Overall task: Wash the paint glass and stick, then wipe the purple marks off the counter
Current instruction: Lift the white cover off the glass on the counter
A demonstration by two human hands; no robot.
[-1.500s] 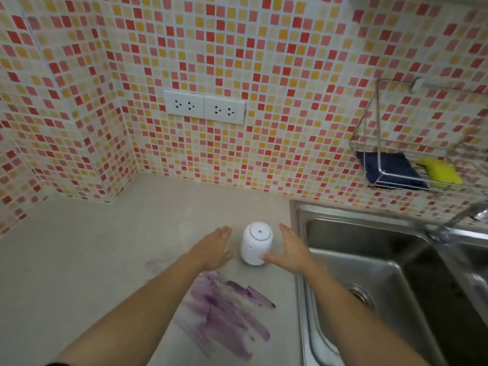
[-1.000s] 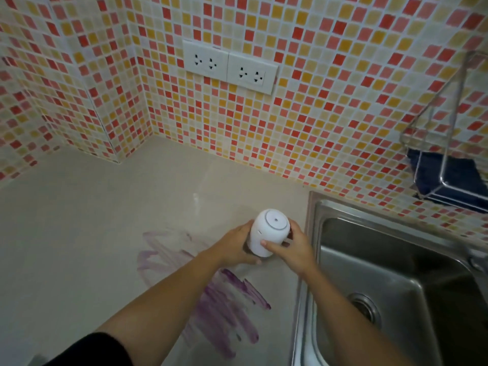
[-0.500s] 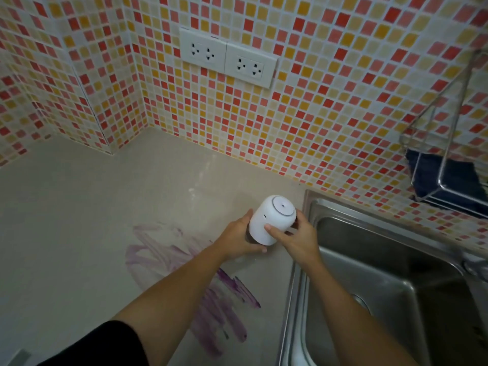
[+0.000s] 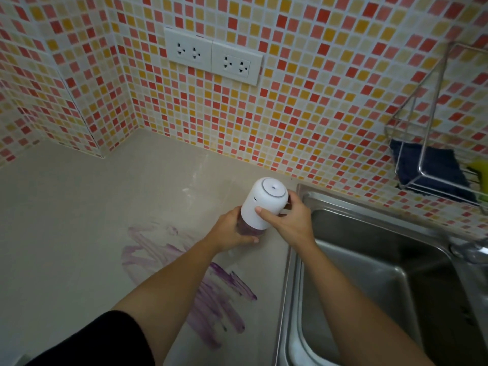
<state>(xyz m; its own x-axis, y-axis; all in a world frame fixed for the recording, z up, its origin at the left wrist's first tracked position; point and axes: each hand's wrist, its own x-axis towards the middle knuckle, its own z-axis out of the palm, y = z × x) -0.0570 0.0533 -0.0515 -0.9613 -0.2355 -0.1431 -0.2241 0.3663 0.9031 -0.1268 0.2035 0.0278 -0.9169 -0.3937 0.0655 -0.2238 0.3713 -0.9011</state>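
Mosaic tiles [image 4: 303, 107] in red, orange and cream cover the corner walls, with a double socket plate [image 4: 214, 58] above a pale counter [image 4: 66, 220]; purple marks [image 4: 211, 294] smear the counter under the left forearm, near the left rim of the steel sink [image 4: 369, 273]. Between the smears and the wall, just beside the sink, both hands hold the paint glass [image 4: 248, 229] tilted, its top leaning toward the wall; the left hand [image 4: 229, 231] wraps the purple-tinged lower body, while the right hand [image 4: 287, 220] curls round the white cap [image 4: 264, 204] on top, thumb pressed on its side. A wire rack [image 4: 422, 154] on the wall holds a dark blue cloth [image 4: 427, 167] and a yellow sponge [image 4: 479, 165].
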